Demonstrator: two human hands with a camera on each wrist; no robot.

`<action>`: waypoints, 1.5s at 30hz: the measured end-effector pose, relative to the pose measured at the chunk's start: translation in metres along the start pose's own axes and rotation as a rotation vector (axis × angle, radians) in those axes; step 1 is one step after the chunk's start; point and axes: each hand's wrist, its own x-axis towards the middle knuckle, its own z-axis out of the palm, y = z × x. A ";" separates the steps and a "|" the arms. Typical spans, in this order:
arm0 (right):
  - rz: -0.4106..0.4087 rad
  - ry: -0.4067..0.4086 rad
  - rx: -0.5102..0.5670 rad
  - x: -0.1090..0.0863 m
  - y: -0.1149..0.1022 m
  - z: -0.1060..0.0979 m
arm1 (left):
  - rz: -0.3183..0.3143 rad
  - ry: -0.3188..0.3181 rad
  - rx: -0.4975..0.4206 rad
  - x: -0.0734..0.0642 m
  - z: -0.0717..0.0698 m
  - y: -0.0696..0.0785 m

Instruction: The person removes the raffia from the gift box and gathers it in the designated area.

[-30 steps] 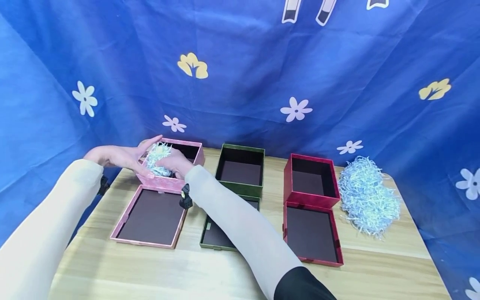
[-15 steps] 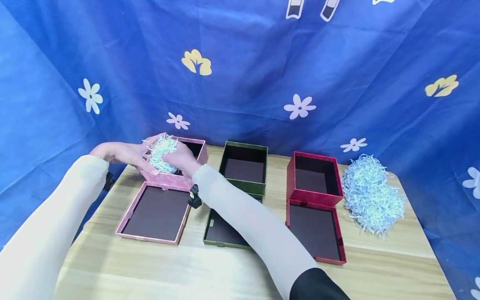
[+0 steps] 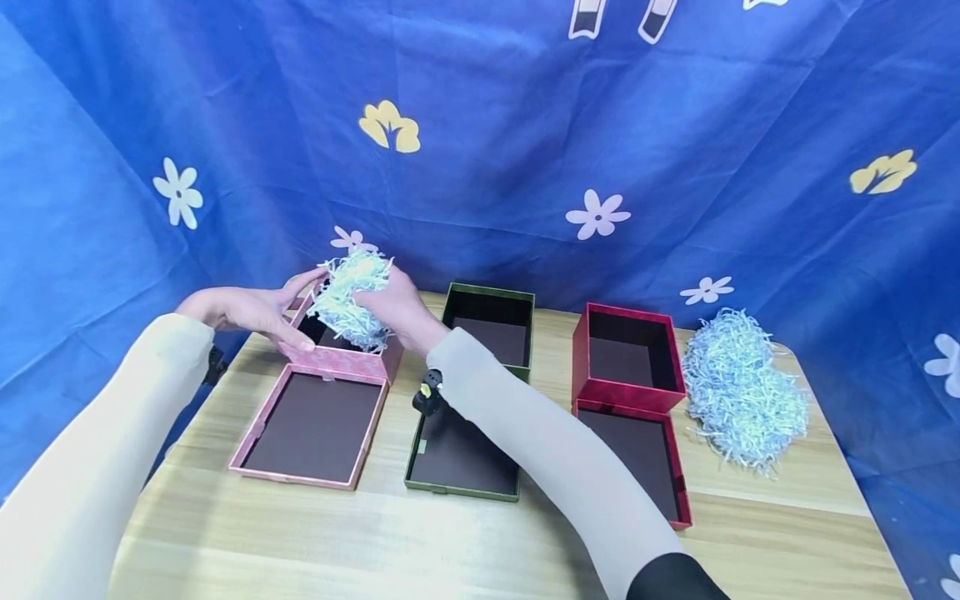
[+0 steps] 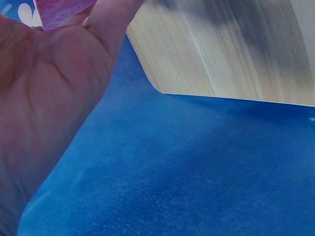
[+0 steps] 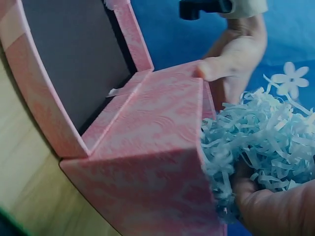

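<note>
A clump of light-blue shredded paper point(image 3: 354, 298) is held by my right hand point(image 3: 403, 310), thumb pressed into it, above the opening of the pink box point(image 3: 339, 360). My left hand point(image 3: 258, 312) grips the box's left end, thumb on the front rim and fingers stretched toward the back. In the right wrist view, shreds of the paper point(image 5: 266, 142) overlap the pink box's rim point(image 5: 201, 118), and the left thumb point(image 5: 216, 69) rests on its corner. The left wrist view shows mostly the left palm point(image 4: 54, 93) with a piece of the pink box point(image 4: 61, 11).
The pink lid point(image 3: 309, 429) lies in front of its box. A green box point(image 3: 491, 337) with its lid point(image 3: 465, 454) stands mid-table, then a red box point(image 3: 628, 350) with its lid point(image 3: 630, 454). A larger shredded-paper heap point(image 3: 746, 392) lies at right. A blue curtain point(image 3: 480, 150) hangs behind.
My right hand has lifted the shredded paper up and to the right, from inside the pink box to above it. The left hand stays on the box.
</note>
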 end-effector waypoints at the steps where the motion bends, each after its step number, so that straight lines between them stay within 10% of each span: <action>1: -0.003 -0.004 0.029 -0.002 -0.001 -0.004 | 0.010 -0.004 -0.009 0.000 0.000 0.000; 21: -0.061 -0.060 0.130 -0.047 -0.035 -0.077 | 0.008 -0.028 -0.004 -0.017 -0.003 -0.010; 45: -0.161 0.022 0.235 -0.139 -0.032 -0.226 | 0.004 -0.006 0.007 -0.016 0.001 -0.012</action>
